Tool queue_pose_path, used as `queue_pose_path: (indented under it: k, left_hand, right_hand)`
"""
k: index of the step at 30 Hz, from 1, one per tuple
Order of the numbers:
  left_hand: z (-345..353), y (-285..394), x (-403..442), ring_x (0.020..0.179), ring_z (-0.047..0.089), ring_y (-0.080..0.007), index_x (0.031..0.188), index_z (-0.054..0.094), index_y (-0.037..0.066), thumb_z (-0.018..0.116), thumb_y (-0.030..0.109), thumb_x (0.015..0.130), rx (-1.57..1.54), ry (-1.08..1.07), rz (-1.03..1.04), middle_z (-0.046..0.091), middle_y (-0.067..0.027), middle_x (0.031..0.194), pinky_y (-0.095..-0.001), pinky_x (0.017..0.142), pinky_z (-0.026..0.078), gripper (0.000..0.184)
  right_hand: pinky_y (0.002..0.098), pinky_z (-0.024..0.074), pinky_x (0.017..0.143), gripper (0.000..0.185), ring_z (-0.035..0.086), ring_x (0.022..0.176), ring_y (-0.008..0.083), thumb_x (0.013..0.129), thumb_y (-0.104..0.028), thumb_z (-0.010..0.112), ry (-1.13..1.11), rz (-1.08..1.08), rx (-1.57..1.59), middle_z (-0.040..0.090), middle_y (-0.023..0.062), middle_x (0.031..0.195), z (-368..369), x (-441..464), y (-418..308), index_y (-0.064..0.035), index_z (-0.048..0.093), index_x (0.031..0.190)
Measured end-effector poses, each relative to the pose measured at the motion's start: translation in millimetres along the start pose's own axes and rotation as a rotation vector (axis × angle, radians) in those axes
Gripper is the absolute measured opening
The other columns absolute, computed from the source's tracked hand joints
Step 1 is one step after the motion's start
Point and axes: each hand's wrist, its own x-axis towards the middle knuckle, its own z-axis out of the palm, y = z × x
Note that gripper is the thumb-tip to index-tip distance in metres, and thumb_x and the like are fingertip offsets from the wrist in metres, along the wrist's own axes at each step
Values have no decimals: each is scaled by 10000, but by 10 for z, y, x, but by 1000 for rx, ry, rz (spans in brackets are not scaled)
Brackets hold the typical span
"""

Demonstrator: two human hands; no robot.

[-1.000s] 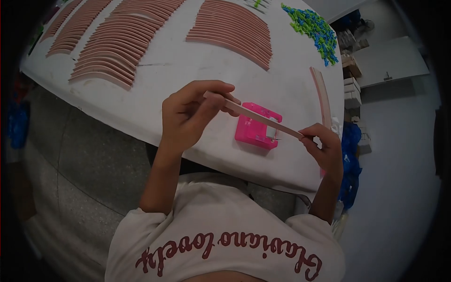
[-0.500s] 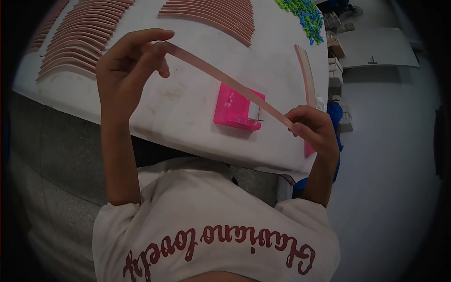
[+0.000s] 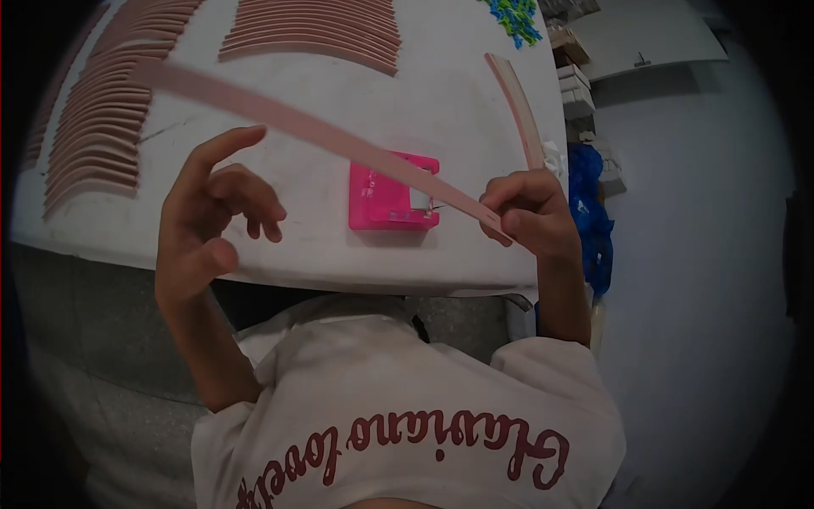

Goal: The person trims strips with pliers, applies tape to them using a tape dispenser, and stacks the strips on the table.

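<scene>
A long, thin pink strip point(image 3: 292, 125) slants across the view above the table. My right hand point(image 3: 536, 214) pinches its lower right end between thumb and fingers. The strip's far end rises to the upper left, held by nothing. My left hand point(image 3: 203, 216) is below that free end with fingers apart and nothing in them. Under the strip, a bright pink block-like holder point(image 3: 373, 208), which looks like a tape dispenser, rests on the table. The strip hides part of its top.
Rows of similar pink strips point(image 3: 97, 140) lie at the left, with another group point(image 3: 309, 34) at the back of the white table point(image 3: 297, 259). More strips point(image 3: 513, 106) lie near the right edge. Small green and blue pieces point(image 3: 515, 19) are heaped at the back right. Blue plastic point(image 3: 591, 220) hangs beyond the edge.
My left hand has let go of the strip's left end and moved down, its fingers spreading. The strip is now held only by my right hand. The view has shifted slightly.
</scene>
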Motion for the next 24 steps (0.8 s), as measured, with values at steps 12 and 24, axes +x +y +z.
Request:
queue_pose_path:
  k: [12,24]
  left_hand:
    - [-113,-140,-36,700,622,-211,1042,611,-14,622,88,927,-42,208,279,598,-121,873,-332,654,518,154]
    - [-238,-100,-63,737,611,-228,1055,624,-26,568,64,946,-94,258,373,583,-140,876,-334,646,520,152]
  right_hand:
    - [267,483,536,297,623,679,158,724,17,780,-28,-318,-1226,669,85,803,323,82,-186,-15,719,1013]
    - [277,502,561,279,637,705,171,705,4,797,-2,-381,-1327,694,84,790,256,63,-151,-27,721,972]
